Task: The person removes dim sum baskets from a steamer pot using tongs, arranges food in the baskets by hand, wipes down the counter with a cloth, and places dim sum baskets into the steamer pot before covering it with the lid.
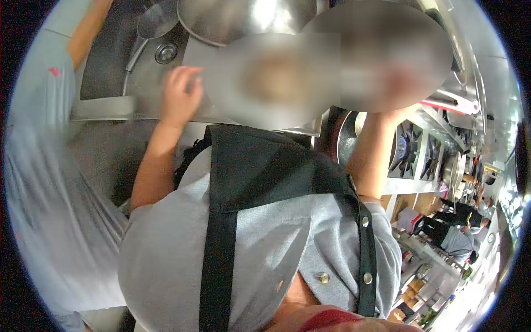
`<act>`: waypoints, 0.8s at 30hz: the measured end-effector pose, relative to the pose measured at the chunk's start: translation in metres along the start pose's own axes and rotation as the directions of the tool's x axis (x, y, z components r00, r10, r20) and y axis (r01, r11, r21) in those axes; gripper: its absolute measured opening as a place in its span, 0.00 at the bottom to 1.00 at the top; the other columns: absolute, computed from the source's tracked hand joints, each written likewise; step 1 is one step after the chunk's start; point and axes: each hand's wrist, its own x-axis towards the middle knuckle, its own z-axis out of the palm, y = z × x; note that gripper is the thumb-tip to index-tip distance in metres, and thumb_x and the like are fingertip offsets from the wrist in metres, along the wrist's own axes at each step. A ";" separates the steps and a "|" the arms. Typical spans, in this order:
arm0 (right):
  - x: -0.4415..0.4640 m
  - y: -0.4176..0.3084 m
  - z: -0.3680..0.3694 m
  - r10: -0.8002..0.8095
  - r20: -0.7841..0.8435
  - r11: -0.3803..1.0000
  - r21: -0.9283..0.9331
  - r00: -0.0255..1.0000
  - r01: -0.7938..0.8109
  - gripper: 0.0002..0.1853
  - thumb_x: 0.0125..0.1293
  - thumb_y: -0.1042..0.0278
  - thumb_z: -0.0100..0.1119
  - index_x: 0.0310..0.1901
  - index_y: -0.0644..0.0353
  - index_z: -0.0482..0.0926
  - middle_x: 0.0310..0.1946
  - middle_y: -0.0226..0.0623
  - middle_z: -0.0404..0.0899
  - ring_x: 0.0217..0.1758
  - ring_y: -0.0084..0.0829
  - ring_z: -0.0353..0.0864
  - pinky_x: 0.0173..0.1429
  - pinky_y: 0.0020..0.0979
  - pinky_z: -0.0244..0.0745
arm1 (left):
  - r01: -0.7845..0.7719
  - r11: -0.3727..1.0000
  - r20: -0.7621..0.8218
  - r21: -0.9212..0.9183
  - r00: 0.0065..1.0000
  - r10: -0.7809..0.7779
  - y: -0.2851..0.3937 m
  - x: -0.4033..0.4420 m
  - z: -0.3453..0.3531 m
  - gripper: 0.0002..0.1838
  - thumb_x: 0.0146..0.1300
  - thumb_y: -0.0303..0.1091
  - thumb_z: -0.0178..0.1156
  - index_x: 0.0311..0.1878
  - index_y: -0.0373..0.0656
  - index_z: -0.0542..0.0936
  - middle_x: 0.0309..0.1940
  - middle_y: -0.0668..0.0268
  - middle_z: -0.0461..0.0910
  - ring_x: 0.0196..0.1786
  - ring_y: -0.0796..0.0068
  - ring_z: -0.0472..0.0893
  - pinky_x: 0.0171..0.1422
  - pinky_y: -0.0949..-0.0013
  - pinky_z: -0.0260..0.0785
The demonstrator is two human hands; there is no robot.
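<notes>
My left hand (183,94) is over the steel counter (149,86), its fingers partly curled and apart, with nothing visible in it. It is near the edge of a blurred patch. My right hand (401,91) lies inside another blurred patch, so its fingers and anything in them are hidden; only the wrist and forearm show clearly. Below that forearm, a dark round pan (347,138) is partly visible. A large shiny metal bowl (238,19) stands at the top, beyond my left hand.
A ladle-like strainer (145,36) lies at the upper left near a round metal fitting (166,53). Another person in grey (61,193) stands close on the left, one arm reaching forward. Stove burners (406,146) are on the right, with people (456,238) farther off.
</notes>
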 end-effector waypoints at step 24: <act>-0.032 -0.024 0.008 -0.145 0.451 0.986 0.142 0.881 0.090 0.11 0.66 0.67 0.54 0.35 0.69 0.74 0.26 0.46 0.80 0.30 0.36 0.82 0.42 0.38 0.80 | -0.156 0.980 0.551 0.122 0.832 0.064 0.095 0.068 0.052 0.07 0.50 0.38 0.67 0.31 0.48 0.81 0.37 0.70 0.82 0.48 0.62 0.75 0.56 0.57 0.60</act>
